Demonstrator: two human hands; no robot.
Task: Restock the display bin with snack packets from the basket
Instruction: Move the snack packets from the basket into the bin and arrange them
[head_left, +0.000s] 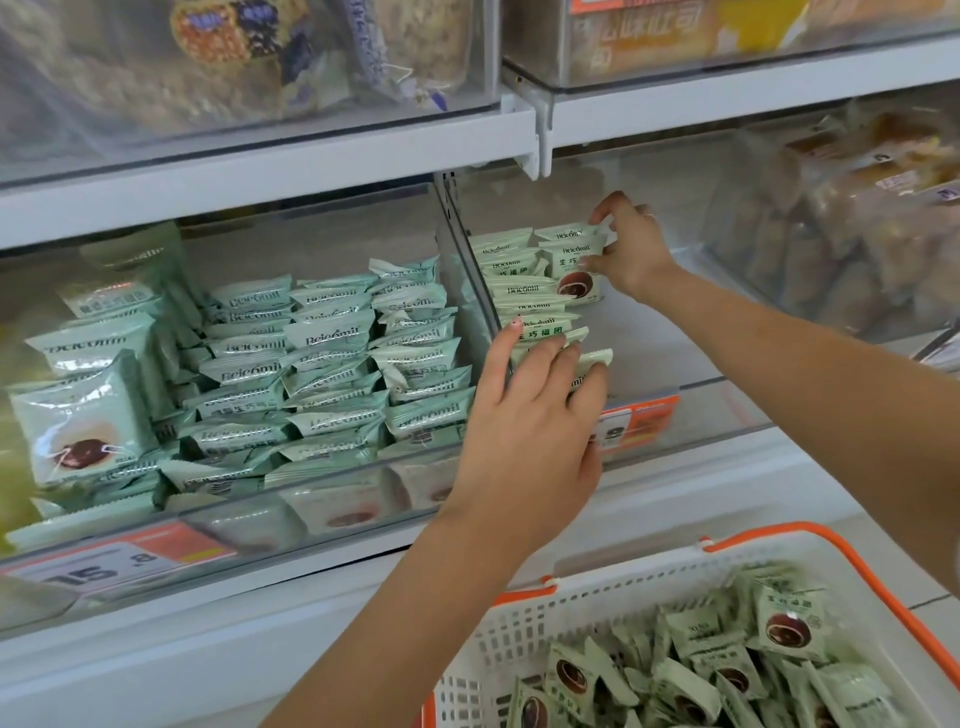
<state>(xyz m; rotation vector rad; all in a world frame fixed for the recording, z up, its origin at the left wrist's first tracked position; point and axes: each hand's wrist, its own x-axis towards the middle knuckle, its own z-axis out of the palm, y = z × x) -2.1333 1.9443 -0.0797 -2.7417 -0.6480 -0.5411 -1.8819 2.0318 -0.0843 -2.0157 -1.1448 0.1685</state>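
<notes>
Pale-green snack packets (524, 291) stand in rows inside the clear display bin (691, 384). Left hand (530, 421) presses straight fingers on the front packets; right hand (631, 249) pinches the rear upright packet (571, 270). More fill the white basket (550, 618) below.

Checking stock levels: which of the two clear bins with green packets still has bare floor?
The right bin, where both hands work; its packets fill only the left side. The left bin is packed across.

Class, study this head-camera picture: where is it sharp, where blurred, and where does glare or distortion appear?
Head view: sharp on the pale green snack packets and left hand; top-shelf goods are blurred; glare whitens the clear bin front; wide-angle distortion tilts the shelf edges.
</notes>
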